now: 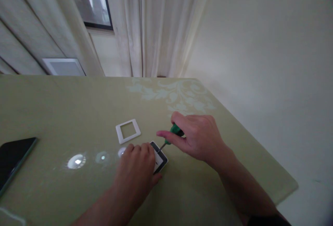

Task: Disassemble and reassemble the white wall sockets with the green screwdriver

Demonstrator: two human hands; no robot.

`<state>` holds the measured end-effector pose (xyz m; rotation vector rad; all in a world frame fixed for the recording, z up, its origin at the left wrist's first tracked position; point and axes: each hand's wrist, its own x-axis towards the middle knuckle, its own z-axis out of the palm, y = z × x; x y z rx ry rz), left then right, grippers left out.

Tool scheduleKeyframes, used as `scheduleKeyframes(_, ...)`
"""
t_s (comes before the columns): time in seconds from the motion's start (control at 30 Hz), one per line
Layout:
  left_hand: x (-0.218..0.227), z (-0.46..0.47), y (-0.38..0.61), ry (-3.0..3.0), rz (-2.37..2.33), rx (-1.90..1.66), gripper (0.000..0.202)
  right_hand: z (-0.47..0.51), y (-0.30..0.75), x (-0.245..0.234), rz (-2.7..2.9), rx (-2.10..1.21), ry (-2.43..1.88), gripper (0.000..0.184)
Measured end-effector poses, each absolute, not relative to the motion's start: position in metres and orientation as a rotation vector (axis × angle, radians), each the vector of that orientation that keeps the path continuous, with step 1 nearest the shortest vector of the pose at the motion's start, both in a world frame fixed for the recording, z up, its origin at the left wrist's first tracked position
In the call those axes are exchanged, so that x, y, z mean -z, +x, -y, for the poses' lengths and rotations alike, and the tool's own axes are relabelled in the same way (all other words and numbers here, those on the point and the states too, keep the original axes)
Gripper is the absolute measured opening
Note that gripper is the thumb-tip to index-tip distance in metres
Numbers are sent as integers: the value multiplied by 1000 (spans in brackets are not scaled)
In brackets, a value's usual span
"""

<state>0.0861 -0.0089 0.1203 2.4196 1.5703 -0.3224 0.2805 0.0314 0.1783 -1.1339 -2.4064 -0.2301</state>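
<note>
A small white switch module with a dark rim (160, 157) lies on the green table (65, 108). My left hand (135, 172) is closed over it, fingers curled on its top and thumb at its near edge. My right hand (197, 136) grips a green-handled screwdriver (173, 134); its thin metal shaft slants down-left and its tip rests on the module. A white square frame (128, 131) lies flat just beyond my left hand, apart from both hands.
A dark phone (13, 158) lies at the table's left edge. Lamp reflections shine on the glossy tabletop left of my hand. The table's right edge runs diagonally beside a pale wall (273, 63). Curtains (156, 25) and a window hang behind.
</note>
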Motion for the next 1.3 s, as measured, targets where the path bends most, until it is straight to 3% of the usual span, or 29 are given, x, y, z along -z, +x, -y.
scheduleKeyframes(0.07,-120,8,86,2419,-1502,321,54,-32,282,-180,2473,201,-1040,45)
scheduleKeyframes(0.2,-114,-14,59,2417,-1122,90,71,-30,282,-187,2618,-1,-698,31)
scheduleKeyframes(0.3,-113,-15,57,2420,-1143,39,67,-28,280,-187,2597,-3,-675,25)
scheduleKeyframes(0.4,-114,1,75,2419,-1441,171,57,-29,278,-181,2502,77,-911,33)
scheduleKeyframes(0.5,-114,6,82,2417,-1493,241,61,-31,278,-179,2452,70,-1035,43)
scheduleKeyframes(0.6,-111,-7,66,2415,-1211,124,72,-30,280,-182,2577,-123,-810,34)
scheduleKeyframes(0.7,-110,-16,54,2415,-1050,30,65,-28,281,-185,2612,-260,-620,23)
scheduleKeyframes(0.77,-113,-10,62,2423,-1202,108,56,-27,283,-185,2552,-169,-712,21)
scheduleKeyframes(0.9,-116,11,86,2415,-1542,311,54,-29,284,-184,2475,43,-932,39)
scheduleKeyframes(0.97,-114,10,84,2437,-1445,276,52,-30,285,-186,2541,1,-817,35)
scheduleKeyframes(1.13,-104,-16,54,2433,-1012,-14,73,-30,285,-189,2604,-159,-619,19)
scheduleKeyframes(1.3,-106,-2,72,2456,-1380,129,64,-33,286,-183,2459,216,-913,31)
